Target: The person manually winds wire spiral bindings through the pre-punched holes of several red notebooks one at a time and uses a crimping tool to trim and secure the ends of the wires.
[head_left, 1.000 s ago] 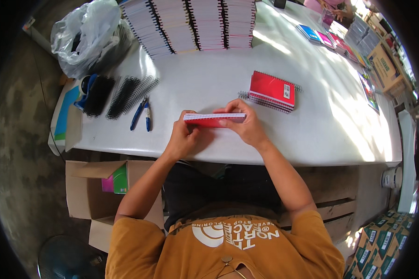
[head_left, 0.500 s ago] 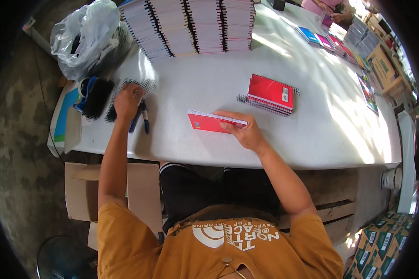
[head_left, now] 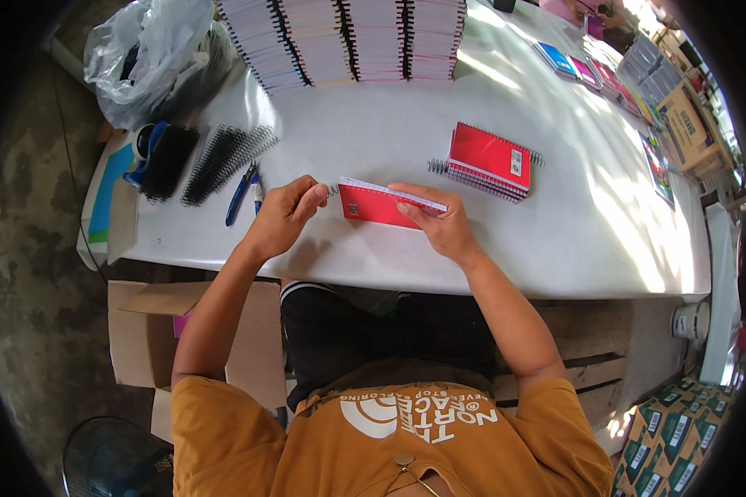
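My right hand [head_left: 439,222] grips a small red notebook [head_left: 371,207] by its right end, with the perforated edge of its white pages turned up. At the notebook's left end, my left hand [head_left: 290,214] is closed in a pinch on a spiral binding coil [head_left: 334,190]. Only a short end of that coil shows past the fingers; whether it has entered the holes I cannot tell. To the left lies a pile of loose dark spiral coils [head_left: 224,162], with blue-handled pliers [head_left: 240,197] and a blue-and-white pen [head_left: 258,192] beside it.
A stack of red spiral notebooks [head_left: 489,161] lies right of my hands. Tall rows of bound books [head_left: 373,41] stand at the back. A clear plastic bag [head_left: 145,62] sits far left, near a blue tape dispenser [head_left: 145,153]. Below the table is an open cardboard box [head_left: 141,331].
My left hand has come from the coil pile to the notebook's left end, bringing a coil. My right hand still holds the notebook in nearly the same place.
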The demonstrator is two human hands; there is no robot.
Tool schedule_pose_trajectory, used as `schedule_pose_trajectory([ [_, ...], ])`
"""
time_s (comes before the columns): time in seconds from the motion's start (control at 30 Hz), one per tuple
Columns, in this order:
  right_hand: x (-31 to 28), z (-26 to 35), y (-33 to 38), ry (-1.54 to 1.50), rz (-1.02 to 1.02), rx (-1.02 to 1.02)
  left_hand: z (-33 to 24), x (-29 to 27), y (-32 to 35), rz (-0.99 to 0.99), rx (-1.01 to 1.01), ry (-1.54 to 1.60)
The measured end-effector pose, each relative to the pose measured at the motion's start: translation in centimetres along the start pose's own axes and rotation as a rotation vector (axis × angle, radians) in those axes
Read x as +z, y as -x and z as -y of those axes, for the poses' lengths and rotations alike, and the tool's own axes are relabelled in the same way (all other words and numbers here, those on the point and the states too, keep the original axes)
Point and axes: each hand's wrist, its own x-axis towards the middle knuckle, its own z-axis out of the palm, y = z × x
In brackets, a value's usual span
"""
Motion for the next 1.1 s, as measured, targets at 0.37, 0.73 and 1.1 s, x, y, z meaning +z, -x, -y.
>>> schedule_pose_trajectory([
  [0.37,-0.1,0.2,0.4,0.031,0.003,0.004,-1.3,-0.4,-0.1,0.116,-0.172,0.204],
  [0.73,-0.1,-0.2,0.4,-0.041,0.033,-0.084,-1.6,-0.3,-1.4,0.086,-0.230,0.350],
  [1.1,-0.1,0.2,0.4,0.006,0.019,-0.106,-3.2,-1.0,-0.7,0.021,0.428,-0.404],
])
